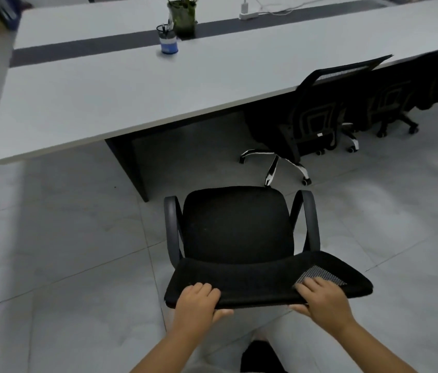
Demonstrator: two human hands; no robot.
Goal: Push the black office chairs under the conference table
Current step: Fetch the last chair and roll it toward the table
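Note:
A black office chair point(236, 224) with two armrests stands on the tiled floor in front of me, facing the long white conference table point(99, 103) and apart from its near edge. My left hand point(197, 301) grips the left part of the backrest's top edge. My right hand point(322, 298) grips the right part of the same edge. A second black mesh chair point(317, 109) sits tucked against the table to the right, its white wheeled base showing. More black chairs point(400, 95) line the table farther right.
A dark table leg panel point(129, 162) stands under the table just left of the chair's path. On the table are a blue pen cup point(168, 41), a potted plant point(184, 17) and a white power strip point(248, 14). Grey tiled floor point(64, 238) spreads to the left.

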